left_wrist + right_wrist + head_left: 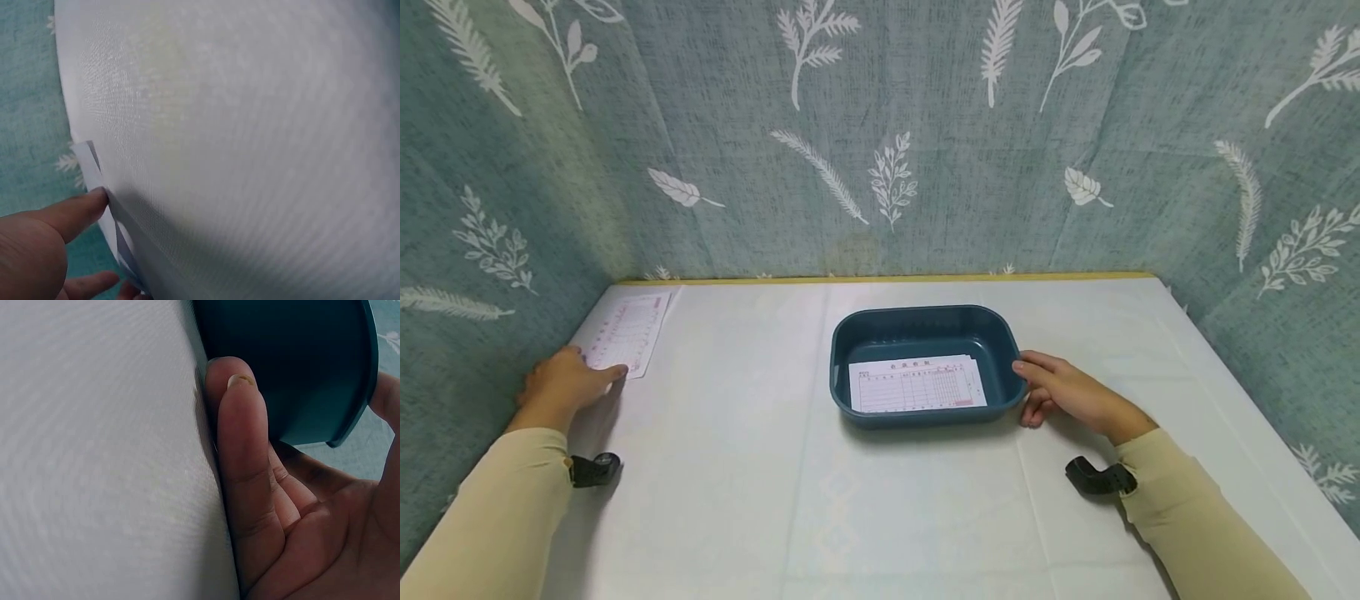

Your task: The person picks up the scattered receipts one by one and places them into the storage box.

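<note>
At the table's far left, my left hand [568,385] grips the near end of some white printed paper forms [631,333]. Its thumb [94,203] lies along their edge in the left wrist view, with other fingers beyond, partly cut off by the frame. A dark teal rectangular basin [917,421] stands near the middle, and more printed forms [917,385] lie inside it in a slightly uneven pile. My right hand [1071,396] holds the basin's right end. The thumb is at the rim, and curled fingers [244,444] sit low against the outer wall, close over the tabletop.
A white cloth covers the table [722,467], with a yellow strip [760,281] along its back edge. Patterned green-grey fabric [925,167] rises behind and on both sides, close beside my left hand. Black wrist mounts [1101,477] hang from both sleeves.
</note>
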{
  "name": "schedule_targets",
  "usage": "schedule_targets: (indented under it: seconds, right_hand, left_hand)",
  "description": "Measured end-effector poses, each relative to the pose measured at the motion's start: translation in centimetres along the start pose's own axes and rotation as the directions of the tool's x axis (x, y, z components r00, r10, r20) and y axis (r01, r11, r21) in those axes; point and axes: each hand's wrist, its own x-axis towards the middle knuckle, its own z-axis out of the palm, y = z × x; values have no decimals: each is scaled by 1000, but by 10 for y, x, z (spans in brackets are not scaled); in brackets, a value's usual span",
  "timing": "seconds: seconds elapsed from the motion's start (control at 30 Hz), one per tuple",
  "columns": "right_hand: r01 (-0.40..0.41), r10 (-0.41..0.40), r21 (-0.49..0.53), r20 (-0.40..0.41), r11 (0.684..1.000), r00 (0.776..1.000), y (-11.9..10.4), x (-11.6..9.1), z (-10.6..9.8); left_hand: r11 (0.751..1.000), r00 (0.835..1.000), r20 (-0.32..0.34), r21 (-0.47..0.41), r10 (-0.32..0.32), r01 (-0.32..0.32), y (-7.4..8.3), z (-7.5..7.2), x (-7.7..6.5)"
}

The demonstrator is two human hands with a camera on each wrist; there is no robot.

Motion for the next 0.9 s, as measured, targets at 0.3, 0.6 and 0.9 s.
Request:
schedule_targets:
  seconds: [0.3,0.6,0.9]
  right_hand:
    - [-14,14,10,-1,1000,1000,1,0,1]
    - [-14,14,8,-2,1000,1000,1,0,0]
    - [-7,7,-5,-1,1000,1000,0,1,0]
  left_hand:
    - [1000,999,38,-30,3,-2,-2,0,2]
    - [997,999,-7,-71,32,-33,-2,0,6]
    - [991,999,-1,-121,50,-50,1,-2,2]
